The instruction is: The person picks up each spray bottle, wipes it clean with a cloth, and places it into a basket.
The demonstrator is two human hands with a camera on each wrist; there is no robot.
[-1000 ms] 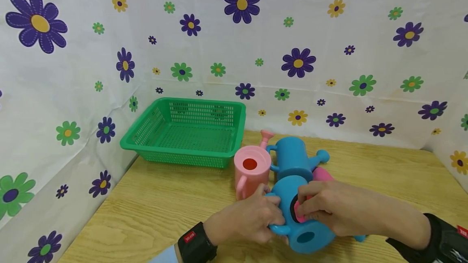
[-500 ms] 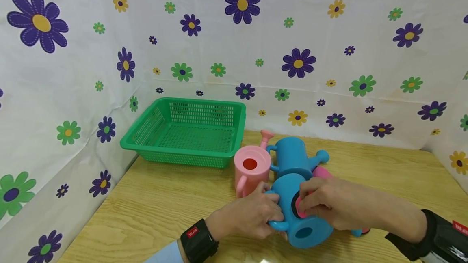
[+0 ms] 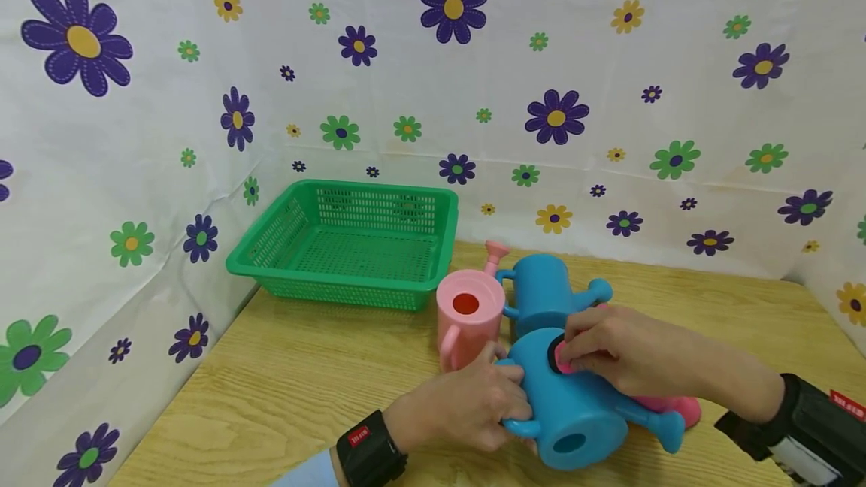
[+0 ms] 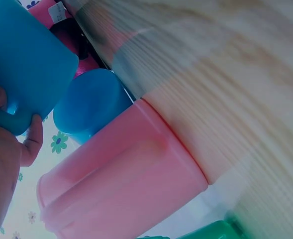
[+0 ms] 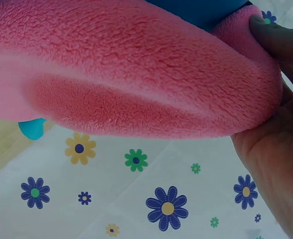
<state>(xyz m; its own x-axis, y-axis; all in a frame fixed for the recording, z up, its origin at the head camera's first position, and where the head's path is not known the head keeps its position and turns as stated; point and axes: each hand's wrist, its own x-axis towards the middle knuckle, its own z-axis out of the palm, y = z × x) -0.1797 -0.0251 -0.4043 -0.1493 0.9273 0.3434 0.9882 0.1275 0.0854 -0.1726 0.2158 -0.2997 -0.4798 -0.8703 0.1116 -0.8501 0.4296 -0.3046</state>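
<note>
My left hand [image 3: 476,400] grips the handle of a blue watering can [image 3: 575,404], tilted on its side with its holed top towards me and its spout to the right. My right hand [image 3: 619,348] pinches a pink fleecy cloth [image 3: 564,359] with a black part, against the can's side. In the right wrist view the cloth [image 5: 151,64] hangs in a broad fold from my fingers, a bit of blue can above it. Its rounded end [image 3: 686,408] shows beyond the spout. The left wrist view shows the held can [image 4: 27,55]. My right arm hides some of the cloth.
An upright pink watering can [image 3: 470,322] stands left of the held can. Another blue can [image 3: 541,291] stands behind it, spout to the right. A green plastic basket [image 3: 338,284] sits at the back left of the wooden table [image 3: 304,389], before a flowered cloth backdrop.
My right hand has moved up and back a little with the cloth. The held can has turned, and its spout and the cloth's far end now show below my right arm.
</note>
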